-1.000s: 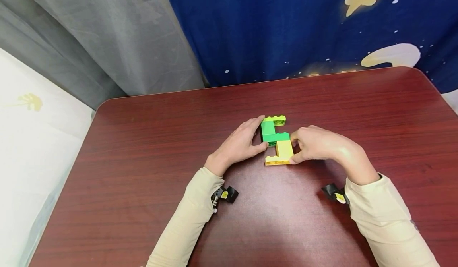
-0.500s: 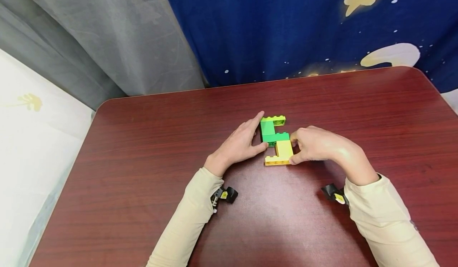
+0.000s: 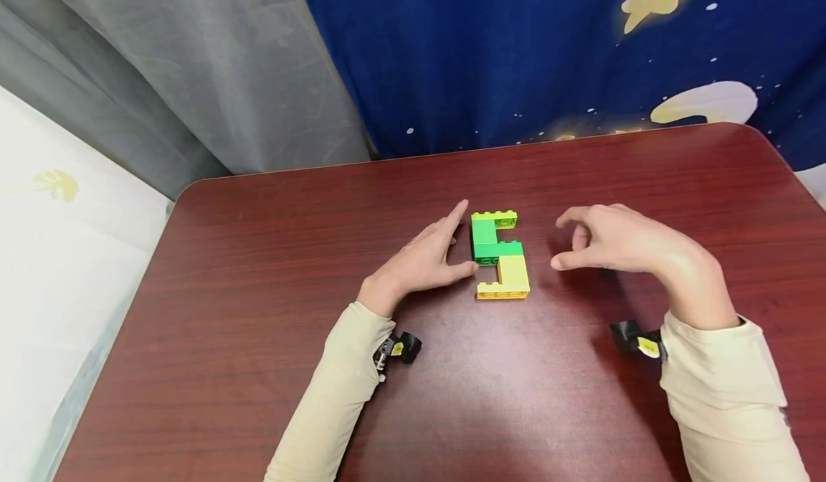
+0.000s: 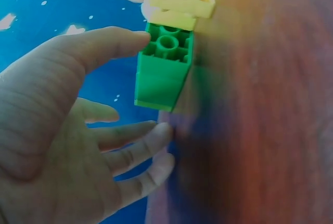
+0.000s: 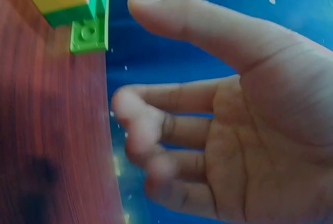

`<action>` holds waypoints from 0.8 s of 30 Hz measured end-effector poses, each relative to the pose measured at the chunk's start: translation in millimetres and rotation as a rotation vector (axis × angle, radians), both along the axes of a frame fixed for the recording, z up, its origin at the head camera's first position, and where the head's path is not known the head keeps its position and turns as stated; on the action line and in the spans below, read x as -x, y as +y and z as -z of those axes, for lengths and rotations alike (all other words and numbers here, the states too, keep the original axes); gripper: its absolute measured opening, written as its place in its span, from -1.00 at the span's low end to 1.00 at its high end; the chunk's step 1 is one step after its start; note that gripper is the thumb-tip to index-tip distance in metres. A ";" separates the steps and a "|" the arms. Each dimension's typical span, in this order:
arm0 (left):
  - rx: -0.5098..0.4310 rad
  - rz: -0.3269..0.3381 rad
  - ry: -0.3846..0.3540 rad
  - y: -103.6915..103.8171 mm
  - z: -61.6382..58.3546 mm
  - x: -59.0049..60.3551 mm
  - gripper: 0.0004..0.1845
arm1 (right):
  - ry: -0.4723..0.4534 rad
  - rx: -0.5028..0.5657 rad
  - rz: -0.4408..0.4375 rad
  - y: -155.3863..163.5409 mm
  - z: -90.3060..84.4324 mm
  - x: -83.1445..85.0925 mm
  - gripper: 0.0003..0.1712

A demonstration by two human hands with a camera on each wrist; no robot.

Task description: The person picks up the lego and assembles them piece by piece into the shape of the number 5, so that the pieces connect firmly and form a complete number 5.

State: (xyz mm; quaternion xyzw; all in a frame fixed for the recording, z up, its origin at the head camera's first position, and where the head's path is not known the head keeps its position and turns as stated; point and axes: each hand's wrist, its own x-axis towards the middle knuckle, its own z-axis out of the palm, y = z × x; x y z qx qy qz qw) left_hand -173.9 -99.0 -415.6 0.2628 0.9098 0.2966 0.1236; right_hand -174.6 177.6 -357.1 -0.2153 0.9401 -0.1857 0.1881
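An S-shaped build of toy bricks lies on the table, with lime bricks [image 3: 506, 221] at the far end, green bricks [image 3: 484, 232] in the middle and yellow bricks [image 3: 514, 272] at the near end. My left hand [image 3: 422, 256] is just left of it, fingers spread and thumb tip near the green part. In the left wrist view, the hollow underside of a green brick [image 4: 167, 44] shows beside the thumb. My right hand [image 3: 613, 242] is apart from the build on its right, fingers loosely bent and holding nothing. In the right wrist view its palm [image 5: 250, 146] shows bare.
The dark red wooden table [image 3: 271, 288] has rounded far corners. A blue curtain [image 3: 490, 52] and a grey curtain [image 3: 213, 66] hang behind its far edge. Each wrist wears a small black camera, one by the left cuff [image 3: 399, 347].
My right hand has let go of the yellow bricks and moved away to the right. My left hand has drawn slightly left from the build, which stays in place.
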 end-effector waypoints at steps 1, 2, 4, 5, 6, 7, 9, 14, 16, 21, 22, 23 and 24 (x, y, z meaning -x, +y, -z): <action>0.000 0.000 -0.008 -0.7 -1.1 0.6 -0.01 | 0.009 -0.005 0.018 3.9 0.1 2.0 -0.23; 0.002 -0.001 -0.015 -1.2 -2.4 1.0 -0.01 | 0.022 -0.007 0.037 8.1 0.4 4.1 -0.24; 0.013 -0.013 -0.025 -2.0 -4.2 1.5 -0.02 | 0.044 -0.010 0.074 16.8 1.4 7.8 -0.25; 0.022 -0.021 -0.025 -2.1 -4.5 1.7 -0.03 | 0.051 -0.008 0.095 21.0 1.8 9.0 -0.26; 0.028 -0.029 -0.024 -1.8 -4.3 1.7 -0.03 | 0.057 -0.003 0.117 25.2 2.3 9.6 -0.24; 0.035 -0.035 -0.023 -1.2 -3.6 1.5 -0.04 | 0.071 0.003 0.134 28.5 3.1 9.5 -0.20; 0.045 -0.039 -0.014 0.4 -0.5 1.3 -0.07 | 0.138 0.018 0.152 32.5 5.8 8.3 -0.09; 0.072 -0.050 0.000 3.3 10.1 0.1 -0.12 | 0.532 -0.003 -0.012 28.1 27.5 -0.6 0.12; 0.079 -0.064 -0.006 3.7 13.4 0.2 -0.14 | 0.678 -0.045 -0.155 26.7 40.4 -7.5 0.12; 0.086 -0.087 -0.027 7.2 19.8 3.1 -0.15 | 0.797 -0.071 -0.490 32.0 64.0 -28.3 0.04; 0.090 -0.090 -0.033 7.1 21.2 2.6 -0.15 | 0.797 -0.064 -0.533 32.5 67.2 -32.9 0.03; 0.095 -0.092 -0.037 6.9 22.6 2.2 -0.15 | 0.791 -0.062 -0.568 33.2 69.3 -36.9 0.02; 0.098 -0.092 -0.041 6.7 24.0 1.7 -0.16 | 0.781 -0.060 -0.594 33.6 70.7 -40.6 0.02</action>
